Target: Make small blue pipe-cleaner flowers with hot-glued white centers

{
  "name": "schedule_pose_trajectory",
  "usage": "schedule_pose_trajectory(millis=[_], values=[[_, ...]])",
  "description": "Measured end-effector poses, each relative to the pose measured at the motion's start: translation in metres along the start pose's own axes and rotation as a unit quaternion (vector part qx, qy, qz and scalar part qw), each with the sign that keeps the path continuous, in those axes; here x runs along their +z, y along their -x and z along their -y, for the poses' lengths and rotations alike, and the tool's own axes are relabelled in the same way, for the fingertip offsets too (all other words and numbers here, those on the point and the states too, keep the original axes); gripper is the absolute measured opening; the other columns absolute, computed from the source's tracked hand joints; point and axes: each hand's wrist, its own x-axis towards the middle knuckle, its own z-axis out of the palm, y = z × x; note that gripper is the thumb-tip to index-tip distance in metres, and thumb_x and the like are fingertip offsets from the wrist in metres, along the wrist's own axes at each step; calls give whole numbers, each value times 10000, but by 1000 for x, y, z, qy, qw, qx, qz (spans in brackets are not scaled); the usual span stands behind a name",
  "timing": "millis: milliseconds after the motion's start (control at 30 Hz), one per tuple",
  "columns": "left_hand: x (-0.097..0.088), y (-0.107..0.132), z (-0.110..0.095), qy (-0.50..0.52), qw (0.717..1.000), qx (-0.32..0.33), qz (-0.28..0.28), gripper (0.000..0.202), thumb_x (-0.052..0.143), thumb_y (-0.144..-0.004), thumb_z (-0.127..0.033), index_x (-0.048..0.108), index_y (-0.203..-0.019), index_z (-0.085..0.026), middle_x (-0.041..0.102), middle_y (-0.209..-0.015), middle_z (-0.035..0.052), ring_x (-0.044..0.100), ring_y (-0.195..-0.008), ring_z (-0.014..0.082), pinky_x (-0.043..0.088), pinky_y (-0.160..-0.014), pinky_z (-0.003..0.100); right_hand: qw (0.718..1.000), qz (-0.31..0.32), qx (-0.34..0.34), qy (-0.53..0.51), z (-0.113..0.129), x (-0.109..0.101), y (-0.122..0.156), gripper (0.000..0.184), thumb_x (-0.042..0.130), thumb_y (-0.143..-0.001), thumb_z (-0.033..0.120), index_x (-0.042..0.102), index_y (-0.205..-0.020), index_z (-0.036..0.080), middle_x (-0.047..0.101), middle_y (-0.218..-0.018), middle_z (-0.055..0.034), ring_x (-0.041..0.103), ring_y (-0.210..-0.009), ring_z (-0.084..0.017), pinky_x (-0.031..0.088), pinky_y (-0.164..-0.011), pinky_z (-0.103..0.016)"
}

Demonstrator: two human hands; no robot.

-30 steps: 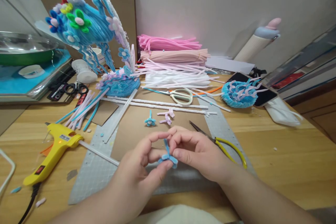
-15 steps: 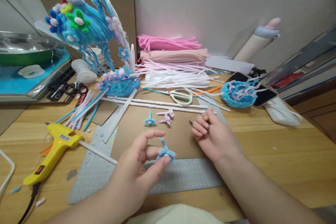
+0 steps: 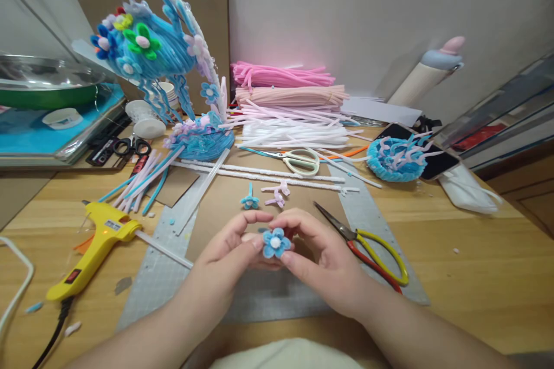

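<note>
Both hands meet over the brown card sheet (image 3: 298,207) near the table's front. My left hand (image 3: 229,253) and my right hand (image 3: 320,256) pinch a small blue pipe-cleaner flower (image 3: 276,243) with a white centre, its face turned up toward me. Just beyond lie a small blue flower (image 3: 250,200) and a pale lilac flower (image 3: 277,194). Yellow-handled pliers (image 3: 367,242) rest right of my right hand.
A yellow glue gun (image 3: 97,245) lies at left on the grey cutting mat (image 3: 160,277). Stacked pink and white pipe cleaners (image 3: 288,104), scissors (image 3: 298,159), a tall blue flower ornament (image 3: 160,63) and a blue nest piece (image 3: 396,158) fill the back.
My right hand came back from the pliers to the flower and now pinches it together with the left. The flower has been turned face up, showing its white centre.
</note>
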Motion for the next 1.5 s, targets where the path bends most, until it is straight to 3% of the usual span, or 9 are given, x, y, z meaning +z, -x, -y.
schedule_pose_trajectory(millis=[100, 267, 467, 667, 833, 1033, 1200, 1500], values=[[2, 0, -1, -13, 1000, 2, -5, 349, 700, -752, -272, 542, -1044, -162, 728, -735, 44, 675, -742, 187, 515, -738, 310, 1000, -6, 22, 7, -2, 3, 0, 241, 543, -830, 138, 545, -1057, 222, 573, -1015, -47, 548, -890, -167, 452, -815, -329], [2, 0, 0, -21, 1000, -6, -13, 376, 739, -722, -230, 502, -1009, -180, 732, -667, 11, 694, -741, 164, 508, -719, 258, 1000, 2, -4, 25, 1, 5, 1, 242, 594, -806, 156, 557, -1039, 210, 569, -992, -44, 534, -884, -164, 445, -806, -316], [-2, -1, 6, 10, 1000, 25, 8, 287, 750, -722, -225, 498, -856, -205, 724, -649, -45, 677, -656, 94, 492, -671, 188, 998, -21, 30, -51, -4, 2, 3, 259, 567, -864, 254, 521, -1119, 267, 548, -974, -20, 521, -901, -154, 446, -815, -297], [-5, 0, 4, -31, 999, -16, -29, 256, 802, -648, -268, 636, -790, -134, 729, -654, 19, 657, -632, 110, 494, -632, 192, 988, -82, 74, -103, -7, 0, 0, 170, 540, -880, 323, 554, -1030, 243, 560, -921, -16, 532, -855, -145, 454, -742, -265], [-5, 0, 0, 16, 998, -60, -14, 240, 746, -718, -280, 654, -885, -135, 743, -798, 70, 676, -769, 169, 523, -684, 257, 982, -123, 98, -109, -8, 0, -4, 172, 552, -862, 353, 568, -964, 216, 572, -904, -15, 543, -820, -137, 446, -731, -264], [-5, -1, 1, -26, 998, -43, -22, 281, 776, -677, -260, 649, -890, -128, 727, -738, 41, 617, -639, 98, 484, -639, 201, 979, -121, 110, -123, -8, 0, -5, 171, 556, -859, 357, 574, -952, 214, 577, -882, -11, 528, -751, -124, 443, -704, -264], [-3, -2, 2, -49, 998, -15, -35, 336, 789, -640, -237, 596, -899, -149, 706, -650, 0, 622, -634, 94, 459, -646, 191, 981, -114, 98, -120, -6, 1, -6, 153, 555, -860, 339, 587, -939, 212, 562, -839, 4, 516, -746, -112, 437, -703, -238], [-9, -4, 9, -60, 998, 19, -18, 334, 725, -715, -203, 510, -969, -177, 657, -581, -50, 557, -545, 61, 429, -578, 171, 986, -81, 104, -101, -6, 1, -2, 133, 535, -864, 322, 584, -907, 206, 565, -819, -2, 515, -734, -121, 430, -674, -240]])
